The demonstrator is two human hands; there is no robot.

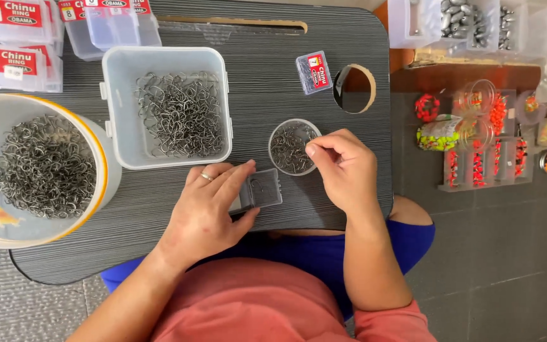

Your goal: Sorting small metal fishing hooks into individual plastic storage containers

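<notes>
My left hand (207,212) lies on a dark grey lap table (261,82) and holds a small clear plastic box (257,192) that stands open, with a hook or two inside. My right hand (343,168) hovers at the right rim of a small round clear cup (291,147) full of metal fish hooks; its thumb and fingers are pinched together, and I cannot tell whether a hook is between them. A ring sits on my left hand.
A square white tub of hooks (172,104) and a big round bucket of hooks (36,168) stand at the left. Stacked small boxes (14,38) lie at the back left, one small labelled box (313,71) beside a round hole (354,88). Trays of bright beads (482,136) sit on the floor at right.
</notes>
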